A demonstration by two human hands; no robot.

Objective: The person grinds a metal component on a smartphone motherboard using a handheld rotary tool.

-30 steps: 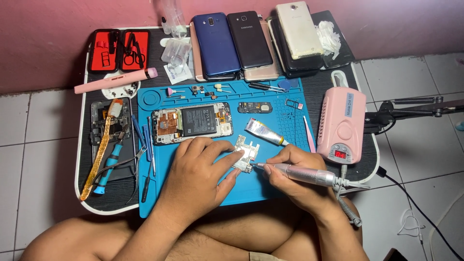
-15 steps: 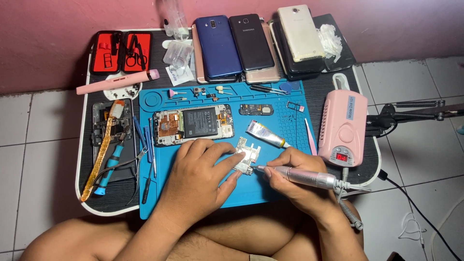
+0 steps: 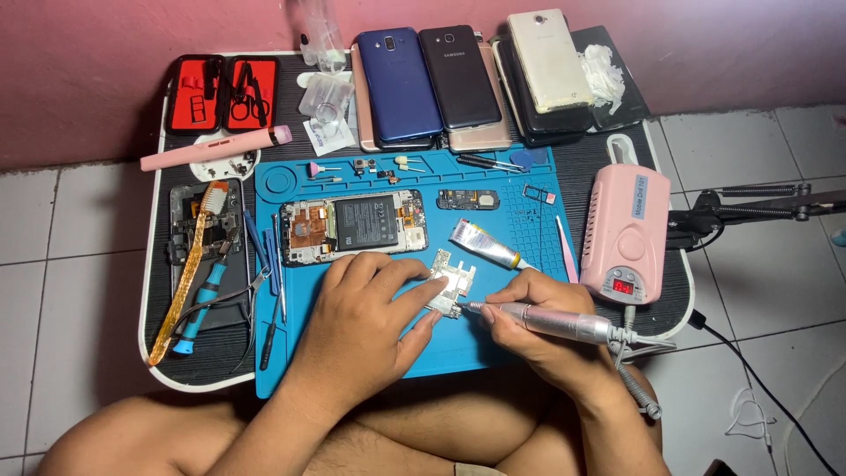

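Observation:
My left hand (image 3: pixel 370 322) presses a small circuit board (image 3: pixel 449 280) down on the blue work mat (image 3: pixel 493 348), with index finger and thumb on its edge. My right hand (image 3: pixel 529 326) grips a slim pink rotary grinder pen (image 3: pixel 551 323) like a pencil, its tip touching the board's lower right edge. The pen's cable runs back to a pink controller box (image 3: pixel 624 234) with a lit red display. An opened phone body (image 3: pixel 355 226) with its battery exposed lies just beyond my left hand.
A tube (image 3: pixel 486 246) lies beside the board. Tweezers, a brush and a blue screwdriver (image 3: pixel 201 304) rest at the left. Several phones (image 3: pixel 401 84) are stacked at the back, with a red tool case (image 3: pixel 223 92) and a pink pen-shaped tool (image 3: pixel 216 148). A black lamp arm (image 3: pixel 758 207) sits right.
My hands and the grinder pen have stayed on the board, shifting only slightly. Nothing else has moved.

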